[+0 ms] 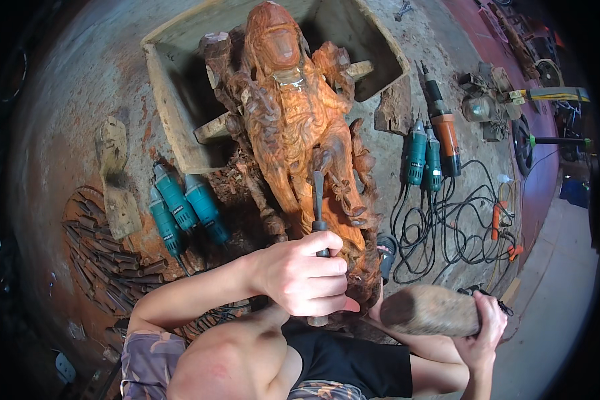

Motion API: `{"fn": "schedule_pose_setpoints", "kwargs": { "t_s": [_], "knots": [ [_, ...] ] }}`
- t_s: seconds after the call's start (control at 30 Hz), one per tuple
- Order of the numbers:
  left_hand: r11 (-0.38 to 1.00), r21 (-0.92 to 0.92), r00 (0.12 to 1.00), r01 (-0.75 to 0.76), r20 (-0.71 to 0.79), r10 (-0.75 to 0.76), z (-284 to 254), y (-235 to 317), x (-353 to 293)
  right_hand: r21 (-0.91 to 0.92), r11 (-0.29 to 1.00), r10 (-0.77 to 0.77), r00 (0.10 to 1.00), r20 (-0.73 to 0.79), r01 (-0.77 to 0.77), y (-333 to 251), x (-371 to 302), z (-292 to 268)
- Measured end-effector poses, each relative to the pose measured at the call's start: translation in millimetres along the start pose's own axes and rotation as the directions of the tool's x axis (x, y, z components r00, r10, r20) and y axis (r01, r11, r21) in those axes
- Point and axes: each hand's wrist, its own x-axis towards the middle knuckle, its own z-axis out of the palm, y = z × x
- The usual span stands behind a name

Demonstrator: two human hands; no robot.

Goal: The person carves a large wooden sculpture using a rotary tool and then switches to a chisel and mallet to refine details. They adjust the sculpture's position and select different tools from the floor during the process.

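A carved wooden figure [290, 120], orange-brown with deep folds and a rough head, lies on its back in front of me. My left hand [308, 275] is closed round the handle of a chisel [319, 190]. The chisel points away from me, its blade over the figure's lower legs; whether the tip touches the wood I cannot tell. Off to the right, my right hand [490, 327] grips a thick wooden mallet [433, 311] with a worn, rounded head. The mallet is apart from the chisel's end. Its handle is mostly hidden by my fingers.
The figure's upper part leans in a grey trough [170, 110]. Teal power tools [180, 203] and a heap of chisels [107, 267] lie left. On the right are more teal tools [417, 153], an orange grinder [446, 137] and tangled black cables [440, 233]. A wood block [393, 107] rests by the trough.
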Motion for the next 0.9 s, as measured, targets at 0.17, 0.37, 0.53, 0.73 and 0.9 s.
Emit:
{"fn": "schedule_pose_setpoints", "kwargs": {
  "t_s": [0.17, 0.37, 0.53, 0.73, 0.9],
  "knots": [
    [1.000, -0.010, 1.000, -0.004, -0.016, 0.004, -2, -1, -1, 0.067, 0.998, 0.006, 0.995, 0.100, -0.013, -19, -6, -1],
    [0.997, -0.070, 0.996, 0.025, -0.082, -0.031, -7, 0, 4, 0.069, 0.981, -0.187, 0.980, 0.067, 0.183, -29, 3, -1],
    [0.996, -0.088, 0.999, 0.016, -0.029, -0.018, -13, -5, 7, -0.042, 0.957, -0.289, 0.957, -0.004, 0.288, -41, 15, 19],
    [0.994, -0.108, 0.999, 0.026, -0.018, -0.028, -18, -7, 9, 0.067, 0.947, -0.310, 0.948, -0.067, 0.314, -42, 16, 12],
    [0.989, -0.149, 1.000, 0.017, -0.016, -0.020, -19, -10, 12, 0.168, 0.941, -0.281, 0.955, -0.098, 0.295, -45, 19, 10]
  ]
}}
